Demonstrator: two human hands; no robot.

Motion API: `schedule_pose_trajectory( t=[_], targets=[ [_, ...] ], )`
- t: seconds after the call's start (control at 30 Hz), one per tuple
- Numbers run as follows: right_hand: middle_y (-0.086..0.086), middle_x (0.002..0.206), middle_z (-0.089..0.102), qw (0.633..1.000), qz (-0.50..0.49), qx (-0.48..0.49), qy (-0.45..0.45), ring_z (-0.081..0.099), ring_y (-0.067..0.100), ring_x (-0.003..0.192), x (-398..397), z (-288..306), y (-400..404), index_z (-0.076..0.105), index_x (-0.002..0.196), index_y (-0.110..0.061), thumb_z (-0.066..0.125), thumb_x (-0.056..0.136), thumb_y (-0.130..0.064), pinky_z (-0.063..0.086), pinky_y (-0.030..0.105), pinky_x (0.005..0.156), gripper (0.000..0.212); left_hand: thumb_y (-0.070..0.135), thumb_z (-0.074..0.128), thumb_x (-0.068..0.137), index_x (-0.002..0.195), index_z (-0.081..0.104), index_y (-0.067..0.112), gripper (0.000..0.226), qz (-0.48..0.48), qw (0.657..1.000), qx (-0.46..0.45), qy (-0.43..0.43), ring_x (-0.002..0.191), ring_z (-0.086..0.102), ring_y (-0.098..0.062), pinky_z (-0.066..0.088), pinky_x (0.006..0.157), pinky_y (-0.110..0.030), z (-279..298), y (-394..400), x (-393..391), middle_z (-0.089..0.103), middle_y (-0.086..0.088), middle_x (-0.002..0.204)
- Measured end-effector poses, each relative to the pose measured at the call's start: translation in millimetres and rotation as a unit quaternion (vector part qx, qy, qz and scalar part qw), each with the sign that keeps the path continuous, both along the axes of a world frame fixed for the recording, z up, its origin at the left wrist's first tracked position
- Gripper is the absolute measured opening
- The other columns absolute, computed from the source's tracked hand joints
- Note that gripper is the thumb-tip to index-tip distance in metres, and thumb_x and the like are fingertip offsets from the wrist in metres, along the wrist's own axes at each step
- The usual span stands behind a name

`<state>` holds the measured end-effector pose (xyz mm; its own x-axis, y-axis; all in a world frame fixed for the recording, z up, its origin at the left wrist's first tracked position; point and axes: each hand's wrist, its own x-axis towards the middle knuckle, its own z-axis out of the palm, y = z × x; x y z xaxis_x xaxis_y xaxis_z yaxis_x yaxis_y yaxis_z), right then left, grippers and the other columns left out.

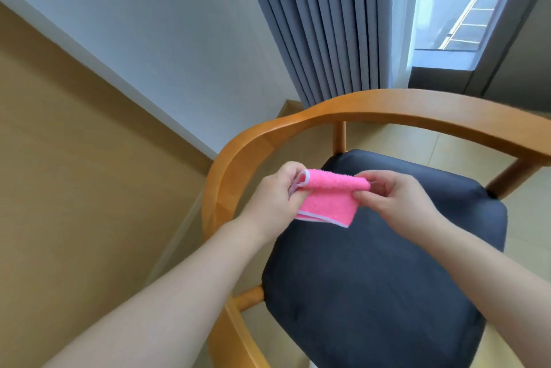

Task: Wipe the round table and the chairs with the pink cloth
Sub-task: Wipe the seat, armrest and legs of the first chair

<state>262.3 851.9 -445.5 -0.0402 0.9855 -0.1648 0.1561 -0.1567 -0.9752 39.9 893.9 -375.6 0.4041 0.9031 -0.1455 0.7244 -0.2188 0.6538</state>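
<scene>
A small pink cloth (pixel 329 197) with a pale trim hangs folded between both hands, held in the air above the chair seat. My left hand (pixel 275 197) pinches its left end and my right hand (pixel 393 194) pinches its right end. Below them stands a wooden chair with a curved orange-brown back rail (pixel 372 107) and a dark blue padded seat (pixel 381 263). The round table is not in view.
A beige and white wall (pixel 89 99) runs close along the chair's left side. Grey curtains (pixel 328 25) and a window (pixel 465 1) stand behind the chair. Light tiled floor (pixel 402 141) shows under the back rail.
</scene>
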Motion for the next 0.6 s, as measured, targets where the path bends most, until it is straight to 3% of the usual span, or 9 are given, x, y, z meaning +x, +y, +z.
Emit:
schedule_pose_trajectory(
  t=[0.1,0.17,0.27,0.33,0.37,0.43,0.5,0.6],
  targets=[
    [-0.022,0.083,0.072,0.998,-0.015,-0.017,-0.051,0.068,-0.005,0.074,-17.2,-19.8,3.0,0.065,0.108,-0.040,0.063,0.088,-0.016,0.048,0.022,0.056,0.031,0.032,0.056,0.093,0.103,0.030,0.043,0.029,-0.026,0.997,0.043,0.066,0.081,0.063,-0.008,0.059,0.061,-0.024,0.3,18.5,-12.3,0.058,0.010,0.094],
    [-0.022,0.087,0.070,0.996,-0.023,-0.036,-0.082,0.065,-0.008,0.073,-25.3,-29.5,5.2,0.061,0.121,-0.034,0.061,0.090,-0.021,0.043,0.015,0.052,0.033,0.029,0.057,0.093,0.103,0.028,0.042,0.033,-0.060,0.989,0.065,0.117,0.085,0.062,-0.012,0.059,0.065,-0.024,-0.4,34.1,-19.3,0.055,0.007,0.100],
    [-0.021,0.093,0.068,0.994,-0.019,-0.037,-0.102,0.066,-0.004,0.078,-34.1,-35.0,8.2,0.060,0.124,-0.032,0.058,0.093,-0.023,0.050,0.021,0.062,0.033,0.021,0.051,0.095,0.107,0.044,0.032,0.017,-0.130,0.967,0.106,0.190,0.105,0.055,-0.014,0.053,0.080,-0.023,-7.3,61.9,-28.3,0.050,0.008,0.116],
    [-0.022,0.093,0.067,0.993,-0.017,-0.027,-0.114,0.066,-0.001,0.079,-36.4,-35.8,11.0,0.060,0.125,-0.031,0.057,0.093,-0.023,0.053,0.025,0.069,0.033,0.031,0.048,0.092,0.122,0.052,0.035,0.030,-0.130,0.966,0.097,0.203,0.112,0.049,-0.005,0.042,0.083,-0.012,-10.9,82.6,-34.4,0.049,0.015,0.127],
    [-0.022,0.093,0.067,0.993,-0.017,-0.024,-0.119,0.066,0.001,0.078,-36.4,-36.8,12.5,0.060,0.125,-0.031,0.056,0.093,-0.022,0.055,0.027,0.071,0.033,0.037,0.049,0.087,0.122,0.049,0.047,0.037,-0.117,0.972,0.077,0.191,0.106,0.052,-0.001,0.042,0.079,-0.010,-9.5,89.3,-35.2,0.051,0.019,0.124],
    [-0.023,0.091,0.067,0.991,-0.018,-0.016,-0.130,0.066,0.002,0.076,-35.6,-40.1,14.7,0.060,0.126,-0.031,0.055,0.093,-0.021,0.055,0.030,0.073,0.034,0.043,0.050,0.081,0.105,0.048,0.060,0.030,-0.113,0.971,0.075,0.198,0.095,0.061,-0.008,0.048,0.070,-0.021,-9.5,106.0,-34.9,0.061,0.016,0.109],
    [-0.022,0.088,0.067,0.989,-0.018,-0.005,-0.146,0.065,0.003,0.074,-35.6,-42.6,16.6,0.060,0.125,-0.031,0.053,0.093,-0.020,0.055,0.030,0.072,0.035,0.044,0.046,0.085,0.103,0.050,0.054,0.021,-0.100,0.967,0.077,0.220,0.090,0.063,-0.014,0.046,0.065,-0.028,-11.7,120.1,-36.4,0.064,0.011,0.099],
    [-0.012,0.084,0.071,0.986,-0.012,0.019,-0.165,0.066,0.008,0.073,-38.6,-41.8,20.0,0.061,0.124,-0.030,0.051,0.094,-0.019,0.055,0.035,0.074,0.033,0.040,0.043,0.091,0.125,0.049,0.039,0.035,-0.114,0.942,0.089,0.304,0.098,0.057,-0.015,0.040,0.067,-0.025,-11.0,130.8,-40.4,0.054,0.012,0.121]
  ],
)
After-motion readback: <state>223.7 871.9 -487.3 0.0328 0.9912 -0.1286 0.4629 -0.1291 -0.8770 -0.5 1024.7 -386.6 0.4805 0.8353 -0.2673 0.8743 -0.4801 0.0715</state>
